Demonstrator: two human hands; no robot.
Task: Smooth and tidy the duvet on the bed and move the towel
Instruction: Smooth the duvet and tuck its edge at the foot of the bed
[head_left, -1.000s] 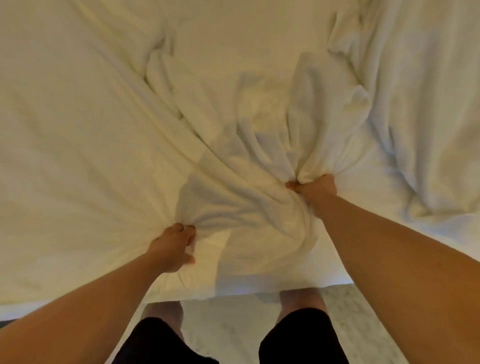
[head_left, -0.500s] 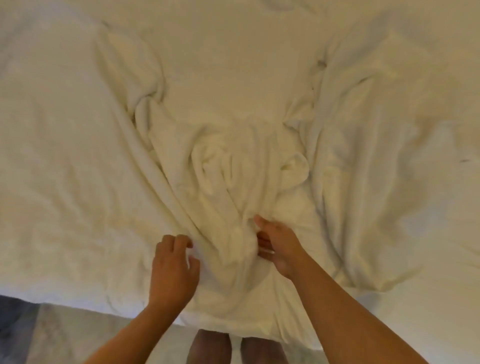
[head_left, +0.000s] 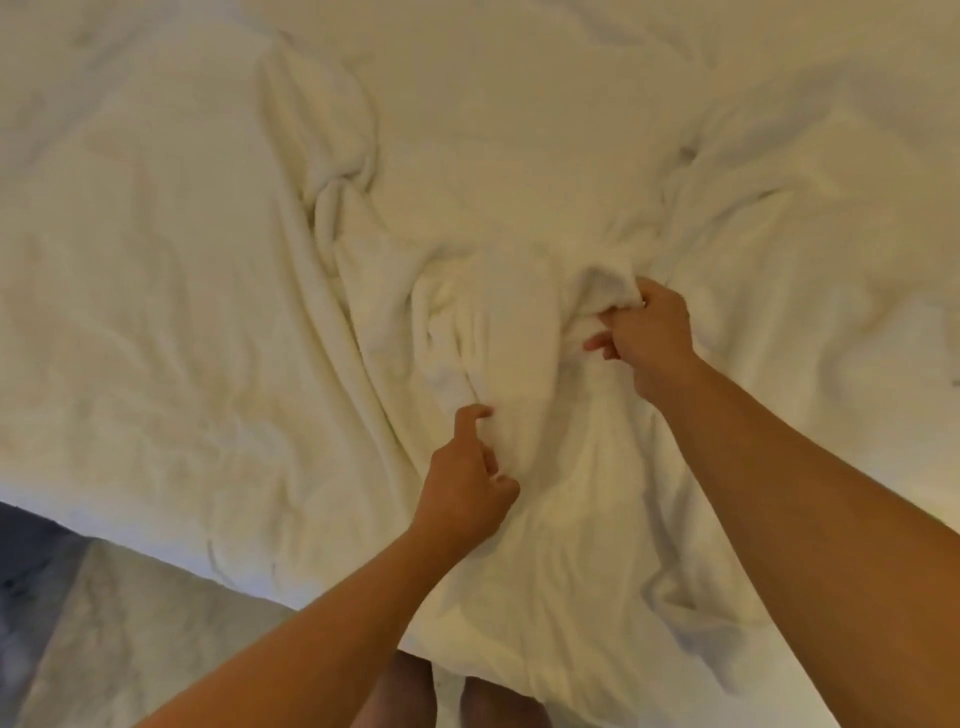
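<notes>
Right hand (head_left: 647, 340) gripped a bunched fold of the white duvet (head_left: 182, 312); left hand (head_left: 467, 480), nearer the bed's edge, rested half-open, forefinger extended.

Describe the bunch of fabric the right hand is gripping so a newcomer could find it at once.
Start at the white duvet covering the bed, then follow the band of creases running up its middle from the near edge. At the top right of that band, the right hand pinches a small raised bunch of fabric. Unlike the flatter folds beside the left hand, it stands up in a puffy knot.
</notes>
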